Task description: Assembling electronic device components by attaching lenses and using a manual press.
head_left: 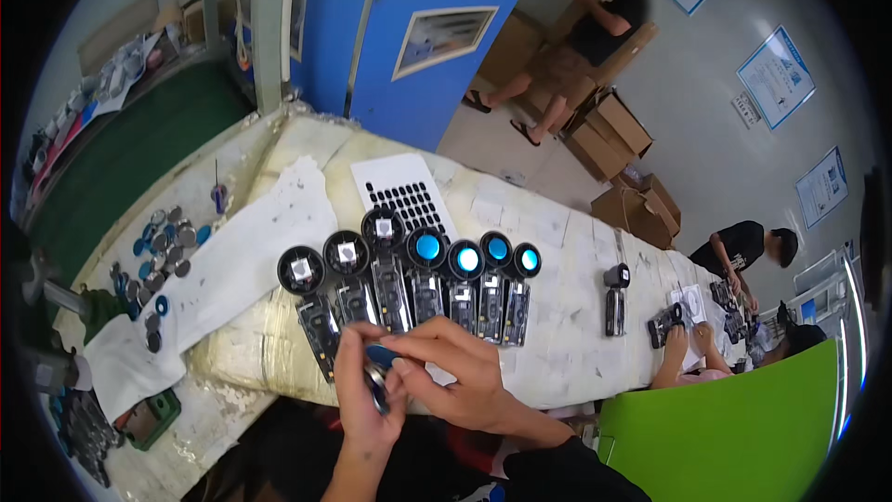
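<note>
Close in front of me, my left hand is closed around a small round piece with a shiny metal rim. My right hand pinches a thin blue disc just above it, the fingertips of both hands nearly meeting. Beyond them lies a row of clear-bodied devices with round black heads. Three heads on the left show a white square; several on the right carry a shiny blue disc. My fingers partly hide the nearest bodies.
A white sheet of black oval stickers lies behind the row. Loose blue and silver discs are scattered at left beside a white cloth. One more device stands apart at right. Other people work at the table's far right end; another sits by cardboard boxes.
</note>
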